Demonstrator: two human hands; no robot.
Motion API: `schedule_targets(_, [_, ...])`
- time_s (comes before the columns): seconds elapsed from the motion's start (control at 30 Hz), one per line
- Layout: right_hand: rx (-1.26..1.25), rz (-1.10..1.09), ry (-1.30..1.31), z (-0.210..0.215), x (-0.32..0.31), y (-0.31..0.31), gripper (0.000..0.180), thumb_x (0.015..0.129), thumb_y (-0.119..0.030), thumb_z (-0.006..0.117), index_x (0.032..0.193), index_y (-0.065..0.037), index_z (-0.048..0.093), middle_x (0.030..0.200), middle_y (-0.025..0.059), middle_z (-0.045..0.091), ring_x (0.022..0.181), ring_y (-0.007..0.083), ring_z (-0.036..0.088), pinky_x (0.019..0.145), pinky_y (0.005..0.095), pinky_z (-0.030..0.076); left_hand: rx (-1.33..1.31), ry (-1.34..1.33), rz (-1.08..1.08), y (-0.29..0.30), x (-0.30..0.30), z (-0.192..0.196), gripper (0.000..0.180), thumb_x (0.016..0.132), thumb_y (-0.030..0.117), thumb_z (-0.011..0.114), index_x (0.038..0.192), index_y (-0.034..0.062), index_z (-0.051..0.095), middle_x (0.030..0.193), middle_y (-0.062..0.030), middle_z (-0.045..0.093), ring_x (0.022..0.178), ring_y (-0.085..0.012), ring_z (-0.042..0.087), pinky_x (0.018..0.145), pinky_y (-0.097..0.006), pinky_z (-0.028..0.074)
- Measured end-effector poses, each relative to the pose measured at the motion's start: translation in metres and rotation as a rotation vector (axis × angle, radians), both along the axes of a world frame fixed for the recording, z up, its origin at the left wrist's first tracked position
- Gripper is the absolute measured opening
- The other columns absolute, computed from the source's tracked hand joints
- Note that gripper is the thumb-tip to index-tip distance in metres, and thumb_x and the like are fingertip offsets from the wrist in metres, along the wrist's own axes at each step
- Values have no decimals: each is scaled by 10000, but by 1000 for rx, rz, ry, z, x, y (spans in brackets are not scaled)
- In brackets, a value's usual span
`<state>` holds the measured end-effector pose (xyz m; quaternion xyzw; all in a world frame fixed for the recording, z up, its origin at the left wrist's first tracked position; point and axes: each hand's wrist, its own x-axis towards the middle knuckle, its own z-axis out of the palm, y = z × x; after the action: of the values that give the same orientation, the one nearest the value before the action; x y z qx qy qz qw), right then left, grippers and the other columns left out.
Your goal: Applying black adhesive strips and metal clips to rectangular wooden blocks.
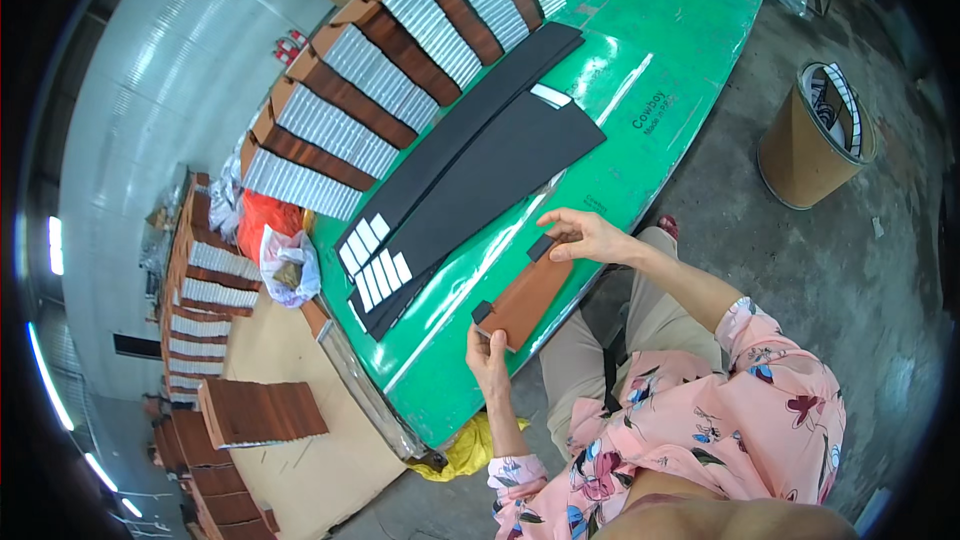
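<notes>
1. Along the near edge of the green tabletop [650,180], a brown panel [528,302] lies slantwise in front of the person, one end toward each hand.
2. Over to the left hand [490,360]: it's pinching the panel's nearer end, thumb on one side, fingers on the other.
3. Up at the far end, the right hand [590,238] has its fingers curved and its thumb at the panel; whether it truly grips, I cannot tell.
4. Two small black blocks [482,311] on show, one at each end of the panel, the farther just by the right fingertips.
5. Just beyond the panel, long black sheets [490,170] overlap, white rectangles [380,280] grouped at their left ends and another at the far end.
6. Behind those, tall stacks of brown-and-white panels [350,105] line the table's far side.
7. Off left, a white plastic bag [290,280] sits by an orange one [268,223]; far right, a brown drum [805,155] stands on the floor.
</notes>
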<state>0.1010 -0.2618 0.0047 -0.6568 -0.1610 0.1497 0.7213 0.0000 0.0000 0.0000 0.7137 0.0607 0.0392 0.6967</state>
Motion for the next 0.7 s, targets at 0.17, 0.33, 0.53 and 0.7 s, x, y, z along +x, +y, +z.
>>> schedule_targets(0.17, [-295, -98, -369, 45, -13, -38, 528, 835, -266, 654, 1271, -47, 451, 1130, 120, 553, 917, 213, 595, 839, 330, 470, -246, 19, -106, -24, 24, 28, 487, 826, 207, 663, 1205, -53, 500, 1092, -103, 601, 985, -159, 571, 884, -289, 428])
schedule_targets(0.33, [-257, 15, -220, 64, -10, -94, 552, 825, -274, 661, 1281, -50, 444, 1190, 125, 512, 956, 186, 569, 841, 323, 465, -200, -11, -256, -67, 75, 55, 535, 805, 265, 672, 1199, -52, 498, 1087, -102, 594, 1003, -167, 564, 888, -298, 424])
schedule_targets(0.53, [218, -437, -5, 81, 39, -144, 503, 850, -234, 637, 1279, -37, 465, 1153, 72, 538, 996, 141, 527, 866, 303, 436, -272, -56, -379, -152, 167, 79, 569, 810, 285, 666, 1219, -61, 476, 1139, -126, 574, 1066, -212, 554, 943, -338, 409])
schedule_targets(0.7, [184, -541, -18, 89, 132, -205, 497, 850, -230, 616, 1278, -32, 460, 1163, 31, 534, 1015, 102, 517, 868, 266, 425, -350, -65, -466, -215, 267, 98, 517, 844, 244, 632, 1231, -51, 460, 1164, -136, 561, 1081, -223, 557, 944, -352, 433])
